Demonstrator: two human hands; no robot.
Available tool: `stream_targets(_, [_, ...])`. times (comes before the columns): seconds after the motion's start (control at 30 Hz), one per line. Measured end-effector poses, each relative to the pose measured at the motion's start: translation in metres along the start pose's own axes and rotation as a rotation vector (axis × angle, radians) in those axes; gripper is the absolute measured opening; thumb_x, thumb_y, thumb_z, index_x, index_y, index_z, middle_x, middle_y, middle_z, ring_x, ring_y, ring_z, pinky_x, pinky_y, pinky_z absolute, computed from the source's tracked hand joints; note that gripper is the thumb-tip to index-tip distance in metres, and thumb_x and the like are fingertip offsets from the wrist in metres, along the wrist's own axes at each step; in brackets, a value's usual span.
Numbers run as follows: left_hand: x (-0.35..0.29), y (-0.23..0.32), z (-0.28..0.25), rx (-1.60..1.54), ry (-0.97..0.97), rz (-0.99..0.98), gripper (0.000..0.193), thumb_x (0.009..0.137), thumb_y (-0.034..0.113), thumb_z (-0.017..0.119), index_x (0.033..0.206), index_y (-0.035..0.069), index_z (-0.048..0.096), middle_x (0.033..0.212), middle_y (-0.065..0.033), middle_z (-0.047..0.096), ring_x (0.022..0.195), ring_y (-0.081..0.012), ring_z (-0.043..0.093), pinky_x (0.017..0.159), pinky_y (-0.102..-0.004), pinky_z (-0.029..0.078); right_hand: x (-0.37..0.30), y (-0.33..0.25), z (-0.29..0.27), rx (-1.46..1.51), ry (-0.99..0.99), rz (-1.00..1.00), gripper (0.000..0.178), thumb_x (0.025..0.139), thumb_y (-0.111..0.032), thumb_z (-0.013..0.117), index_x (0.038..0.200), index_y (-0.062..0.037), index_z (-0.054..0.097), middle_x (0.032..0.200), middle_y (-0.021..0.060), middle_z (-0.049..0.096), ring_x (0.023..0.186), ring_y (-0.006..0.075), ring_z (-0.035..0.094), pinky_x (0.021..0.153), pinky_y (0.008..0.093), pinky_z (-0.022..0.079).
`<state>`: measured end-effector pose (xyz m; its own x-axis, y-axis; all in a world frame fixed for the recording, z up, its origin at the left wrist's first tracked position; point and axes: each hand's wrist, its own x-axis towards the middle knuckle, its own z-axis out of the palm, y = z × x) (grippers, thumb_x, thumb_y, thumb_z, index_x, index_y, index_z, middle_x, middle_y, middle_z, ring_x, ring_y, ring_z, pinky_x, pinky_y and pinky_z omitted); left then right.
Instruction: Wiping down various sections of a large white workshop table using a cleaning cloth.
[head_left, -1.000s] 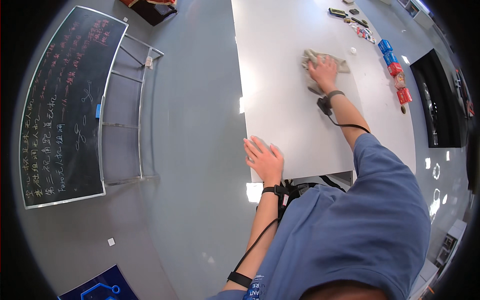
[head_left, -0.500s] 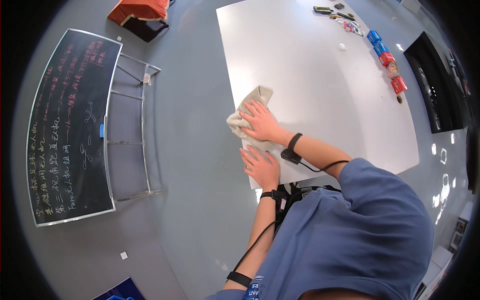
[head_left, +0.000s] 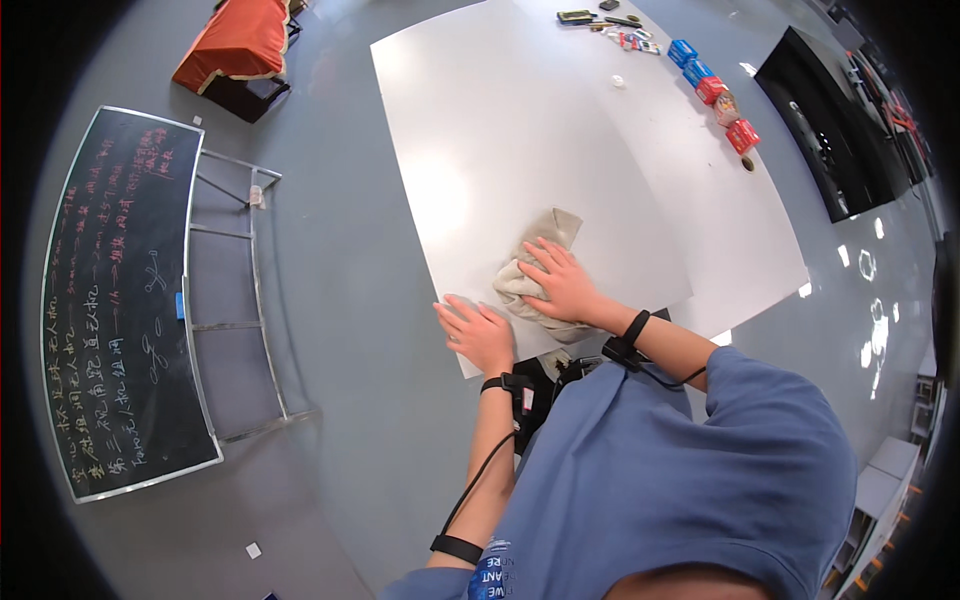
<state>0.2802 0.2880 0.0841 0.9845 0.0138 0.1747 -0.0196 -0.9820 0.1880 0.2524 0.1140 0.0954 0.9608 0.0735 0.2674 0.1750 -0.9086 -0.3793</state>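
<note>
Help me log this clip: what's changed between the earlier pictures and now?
The right hand has brought the cloth from farther up the table to its left edge, then rightward toward the near edge. The left hand stays at the near left corner; the boxes haven't moved.

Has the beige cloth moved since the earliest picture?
Yes. Against the white table, the beige cloth has moved toward the person and leftward, now lying by the table's near edge under the right hand.
</note>
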Motion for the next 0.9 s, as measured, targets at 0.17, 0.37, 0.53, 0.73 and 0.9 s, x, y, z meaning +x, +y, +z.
stream_targets(0.17, [0.002, 0.001, -0.001, -0.005, -0.001, 0.0, 0.058, 0.094, 0.027, 0.042, 0.144, -0.001, 0.029, 0.149, -0.0263, 0.026, 0.136, -0.0357, 0.032, 0.096, -0.0512, 0.036, -0.039, 0.044, -0.026, -0.098, 0.053, 0.15, 0.058, 0.084, -0.045, 0.06, 0.131, -0.0101, 0.053, 0.145, 0.0174, 0.038, 0.136, 0.0392, 0.031, 0.112, 0.0485, 0.026])
stream_targets(0.37, [0.003, 0.003, -0.002, -0.08, -0.051, -0.017, 0.057, 0.096, 0.029, 0.039, 0.144, 0.001, 0.025, 0.15, -0.0254, 0.023, 0.138, -0.035, 0.027, 0.099, -0.0567, 0.032, -0.075, 0.08, -0.04, -0.244, 0.205, 0.419, 0.062, 0.085, -0.047, 0.059, 0.135, -0.0117, 0.049, 0.145, 0.0204, 0.036, 0.136, 0.0397, 0.032, 0.11, 0.048, 0.027])
stream_targets(0.53, [0.001, -0.003, 0.0, -0.057, -0.034, -0.009, 0.058, 0.096, 0.03, 0.038, 0.144, -0.002, 0.026, 0.149, -0.027, 0.024, 0.138, -0.0358, 0.028, 0.098, -0.0543, 0.033, -0.087, 0.071, -0.049, -0.276, 0.16, 0.506, 0.075, 0.081, -0.057, 0.06, 0.141, -0.0156, 0.041, 0.147, 0.0235, 0.032, 0.134, 0.0399, 0.034, 0.106, 0.0497, 0.03])
stream_targets(0.73, [0.004, -0.002, 0.004, -0.058, -0.013, 0.007, 0.06, 0.096, 0.03, 0.039, 0.144, -0.002, 0.025, 0.149, -0.0275, 0.024, 0.137, -0.0362, 0.028, 0.099, -0.0542, 0.033, -0.106, 0.064, -0.08, -0.098, 0.001, 0.64, 0.098, 0.066, -0.063, 0.071, 0.145, -0.0188, 0.034, 0.148, 0.023, 0.031, 0.131, 0.0397, 0.037, 0.103, 0.0498, 0.033])
stream_targets(0.9, [0.011, 0.003, 0.006, -0.059, -0.032, -0.007, 0.06, 0.096, 0.031, 0.039, 0.144, -0.002, 0.027, 0.149, -0.0266, 0.025, 0.137, -0.0357, 0.03, 0.099, -0.0542, 0.034, -0.111, 0.064, -0.078, -0.159, -0.003, 0.643, 0.096, 0.06, -0.052, 0.077, 0.141, -0.0149, 0.041, 0.127, 0.0203, 0.048, 0.114, 0.038, 0.049, 0.092, 0.0516, 0.039])
